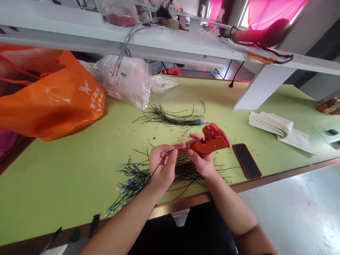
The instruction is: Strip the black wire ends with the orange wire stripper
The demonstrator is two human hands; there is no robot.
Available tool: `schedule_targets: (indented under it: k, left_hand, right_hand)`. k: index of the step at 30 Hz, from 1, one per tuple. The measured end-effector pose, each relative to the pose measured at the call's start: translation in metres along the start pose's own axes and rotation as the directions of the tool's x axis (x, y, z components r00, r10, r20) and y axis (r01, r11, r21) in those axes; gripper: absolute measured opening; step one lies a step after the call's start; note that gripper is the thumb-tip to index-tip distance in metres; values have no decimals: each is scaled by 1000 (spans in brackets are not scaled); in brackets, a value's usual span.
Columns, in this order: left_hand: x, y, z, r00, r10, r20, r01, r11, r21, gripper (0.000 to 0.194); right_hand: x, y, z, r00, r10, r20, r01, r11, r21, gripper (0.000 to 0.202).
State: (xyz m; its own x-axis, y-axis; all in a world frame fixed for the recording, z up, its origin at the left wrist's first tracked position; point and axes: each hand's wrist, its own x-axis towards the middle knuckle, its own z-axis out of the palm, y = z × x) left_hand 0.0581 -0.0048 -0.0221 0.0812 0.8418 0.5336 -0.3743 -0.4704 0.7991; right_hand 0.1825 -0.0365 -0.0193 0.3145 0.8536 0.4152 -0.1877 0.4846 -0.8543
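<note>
Between thumb and fingers my left hand pinches a thin black wire. The wire runs right to my right hand, whose thumb and fingers hold a red wire stripper, its head pointing up and right. Whether the wire touches the tool is hard to tell. Under both hands lies a large bundle of black wires, with blue and metal ends fanned out to the left. A smaller bundle of black wires rests farther back, its blue ends at the right.
A phone and folded papers lie to the right on the green table. An orange bag and clear plastic bags stand at the back left. A white shelf spans the back, carrying a red-and-black tool.
</note>
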Motion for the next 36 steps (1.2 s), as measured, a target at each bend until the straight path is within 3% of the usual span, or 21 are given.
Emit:
schedule_targets:
  k: [6,11,14,16,17,19,22,25,29,33,34,35,36]
  left_hand:
    - [-1,1,2,1000,2,-14,-2,999,42,16]
    - [-2,-3,1,1000,-19,-15,18,1000,-12,15]
    - [-4,-10,11,982,-187,-36,185,981,-62,27]
    - [-8,-16,23,904,-427,-30,417,894,-164,34]
    - [-11,-18,30,829,-559,-16,540,808,-235,34]
    - [-18,-21,44,638,-769,27,719,583,-378,30]
    - [-28,-21,62,406,-905,123,809,294,-508,19]
    - [-35,-18,67,272,-929,251,861,118,-495,20]
    - [-39,-18,53,140,-897,419,947,-1,-320,38]
    - [-44,-17,36,6,-872,490,998,36,52,67]
    - [-45,-16,34,9,-880,476,989,77,123,74]
    - [-46,-13,32,42,-885,463,977,134,166,77]
    - [-45,-10,30,103,-883,458,959,209,189,78]
  right_hand:
    - [2,4,-9,1000,4,-16,-4,1000,4,36]
    - [9,2,-17,994,-42,-105,54,991,120,35]
    - [18,-9,-25,979,-43,-199,76,984,159,36]
    - [23,-19,-32,958,-64,-278,109,982,151,37]
    - [26,-24,-36,946,-87,-312,138,980,146,37]
    - [30,-30,-44,925,-130,-358,200,965,167,33]
    - [33,-33,-51,920,-139,-366,238,941,240,29]
    - [33,-32,-51,935,-115,-336,219,932,289,28]
    - [31,-29,-45,950,-77,-304,170,941,291,31]
    - [30,-28,-40,957,-54,-284,131,957,260,31]
    - [30,-28,-39,959,-51,-278,129,955,268,30]
    - [30,-28,-39,961,-49,-273,127,952,279,29]
    - [30,-28,-39,962,-46,-269,126,949,289,29]
